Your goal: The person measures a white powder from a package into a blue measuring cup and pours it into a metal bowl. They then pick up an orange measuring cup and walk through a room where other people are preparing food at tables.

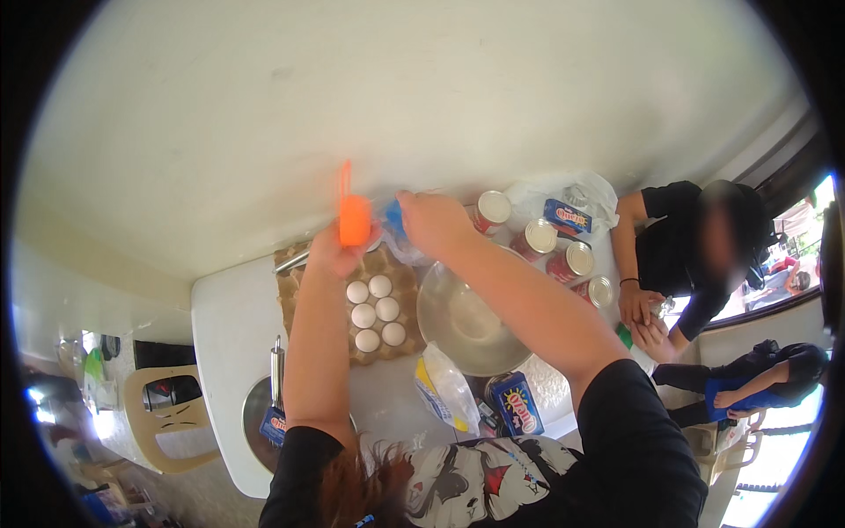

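My left hand holds an orange plastic measuring cup above the far end of a cardboard egg tray. Several white eggs sit in the tray below my wrist. To the right, my right hand grips something blue beside a clear plastic bag; whether the blue thing is part of the bag I cannot tell. A large metal mixing bowl stands under my right forearm. Close to my body, a yellow-and-white plastic packet leans beside a blue Quezo box.
Several cans and another Quezo box stand on the right. A second metal bowl with a whisk is at the near left. A person has both hands at the table's right edge. The wall borders the far side.
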Action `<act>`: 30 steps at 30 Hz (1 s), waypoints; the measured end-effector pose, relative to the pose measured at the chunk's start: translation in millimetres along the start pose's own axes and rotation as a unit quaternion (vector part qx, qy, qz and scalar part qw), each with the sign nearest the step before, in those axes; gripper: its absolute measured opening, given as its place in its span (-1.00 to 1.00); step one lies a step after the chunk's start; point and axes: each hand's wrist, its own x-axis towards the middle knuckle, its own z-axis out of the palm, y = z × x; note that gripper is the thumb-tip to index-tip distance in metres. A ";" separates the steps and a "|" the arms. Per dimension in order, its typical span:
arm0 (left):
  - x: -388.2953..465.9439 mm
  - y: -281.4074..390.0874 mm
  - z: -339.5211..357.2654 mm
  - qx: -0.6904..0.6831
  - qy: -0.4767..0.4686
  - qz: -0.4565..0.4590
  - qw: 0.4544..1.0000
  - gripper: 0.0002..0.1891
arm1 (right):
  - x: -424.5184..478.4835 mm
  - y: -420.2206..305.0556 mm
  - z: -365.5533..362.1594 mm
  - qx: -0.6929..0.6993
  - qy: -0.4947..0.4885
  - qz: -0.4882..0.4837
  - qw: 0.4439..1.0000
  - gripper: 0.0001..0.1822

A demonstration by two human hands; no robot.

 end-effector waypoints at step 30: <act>-63.8 4.4 74.5 0.089 -0.077 0.069 0.991 -0.75 | -44.2 68.6 -72.5 -0.002 0.066 0.064 0.996 -0.56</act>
